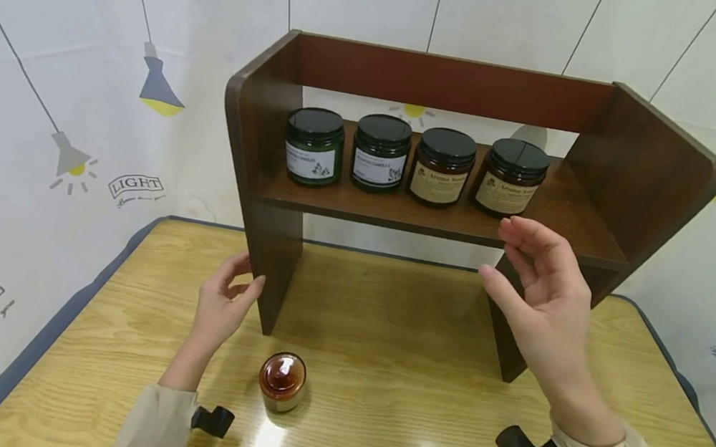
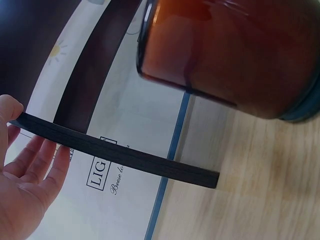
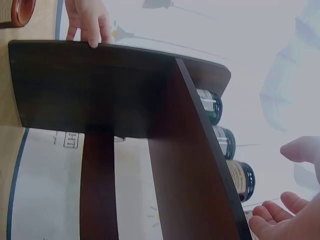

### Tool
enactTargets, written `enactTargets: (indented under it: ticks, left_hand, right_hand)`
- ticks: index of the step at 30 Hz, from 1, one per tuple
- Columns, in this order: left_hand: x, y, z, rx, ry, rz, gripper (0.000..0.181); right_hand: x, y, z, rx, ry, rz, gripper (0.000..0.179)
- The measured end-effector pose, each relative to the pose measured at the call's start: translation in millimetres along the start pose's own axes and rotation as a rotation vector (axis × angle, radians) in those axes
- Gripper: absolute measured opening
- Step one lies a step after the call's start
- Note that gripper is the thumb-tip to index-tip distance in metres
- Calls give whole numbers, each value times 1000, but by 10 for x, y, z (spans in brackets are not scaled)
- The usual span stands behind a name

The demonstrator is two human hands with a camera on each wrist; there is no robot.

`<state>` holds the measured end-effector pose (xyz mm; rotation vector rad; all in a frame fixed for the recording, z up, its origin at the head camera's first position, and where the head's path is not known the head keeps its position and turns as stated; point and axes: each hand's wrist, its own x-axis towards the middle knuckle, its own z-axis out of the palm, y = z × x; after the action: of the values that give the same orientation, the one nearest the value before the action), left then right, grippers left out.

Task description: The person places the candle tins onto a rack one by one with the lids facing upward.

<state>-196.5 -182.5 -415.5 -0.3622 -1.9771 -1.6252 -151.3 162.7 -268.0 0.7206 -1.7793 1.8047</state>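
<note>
My left hand [image 1: 221, 304] pinches the front edge of the left side panel [image 1: 278, 259] of a dark brown wooden shelf, thumb on one face and fingers on the other. My right hand [image 1: 547, 306] is raised in front of the shelf board's right part with its fingers apart, holding nothing. Just beyond it stands a lidded candle jar [image 1: 508, 184] with a tan label. Beside that jar is a matching amber one [image 1: 440, 174]. Farther left are two green candle jars [image 1: 313, 154] with white labels. An amber candle jar [image 1: 281, 382] stands on the table, glass base upward.
The shelf stands on a wood-grain table [image 1: 391, 414] with a dark blue border. Its right side panel [image 1: 648, 172] rises to the right of the jars. White sheeting [image 1: 209, 22] printed with lamps hangs behind and on both sides.
</note>
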Motion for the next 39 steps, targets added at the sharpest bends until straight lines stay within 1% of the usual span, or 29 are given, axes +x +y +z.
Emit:
enactTargets:
  ticks: [2,7,10,14,17,21,24,32,39]
  left_hand:
    - [-1,-8,-1,-2,3,-1,37]
    - [3,-2,-9,-13,-1,-7,35]
    - [6,-1,-11,-14,-5,-11,35]
    - [6,8,-10,-11,-2,-15,35]
    - [4,6,-5,-11,0,-16,36]
    - [4,-1,4,-10,-1,-22,37]
    - [5,6,3,-7,-3,-28,37]
    - [2,2,6,-7,-7,-28,37]
    - [5,3,4,-19,-2,-21,36]
  right_hand:
    - [-33,6,23,17,-19,-11,50]
    - [-124,41,86,-5,-65,-3,50]
    - [-186,84,128,-10,-93,7,50]
    - [-265,154,204,12,-124,4,49]
    - [-334,211,267,4,-144,20,48]
    - [-438,292,345,-29,-164,79,49]
    - [-510,352,399,-33,-179,115,49]
    - [-656,479,473,-48,-197,152,48]
    - [-737,554,512,-50,-215,222,48]
